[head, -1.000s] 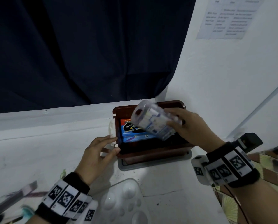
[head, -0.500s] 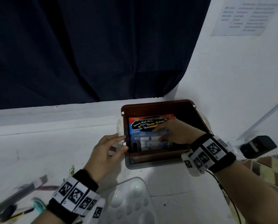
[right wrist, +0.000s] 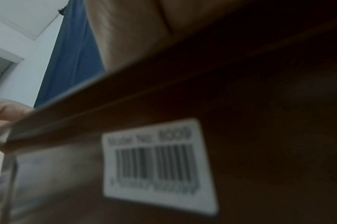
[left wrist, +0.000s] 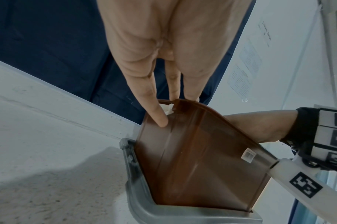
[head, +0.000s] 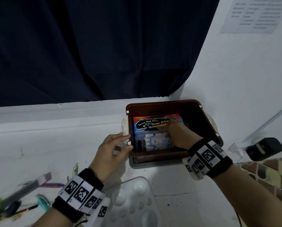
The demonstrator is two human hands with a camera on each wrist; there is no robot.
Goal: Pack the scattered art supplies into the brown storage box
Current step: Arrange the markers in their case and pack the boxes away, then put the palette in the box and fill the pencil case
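The brown storage box [head: 161, 104] stands open in the table's back right corner, on its grey lid [head: 153, 164]. Inside lies a red and blue water colour box [head: 153, 122], with a clear case [head: 153, 142] of white sticks in front of it. My right hand [head: 174, 133] reaches into the box, its fingers bent over the case's right end. My left hand [head: 127, 142] touches the box's left rim with straight fingers. In the left wrist view those fingertips [left wrist: 162, 119] press the box [left wrist: 192, 159] at its corner. The right wrist view is blocked by the box wall [right wrist: 259, 121].
A white paint palette [head: 133, 202] lies near the table's front, between my arms. Brushes and pencils [head: 27, 187] are scattered at the front left. A black device [head: 264, 148] sits at the right by the wall. A dark curtain hangs behind the table.
My right hand has brought the clear case down from above the box and laid it inside, in front of the water colour box. My left hand has stayed at the left rim.
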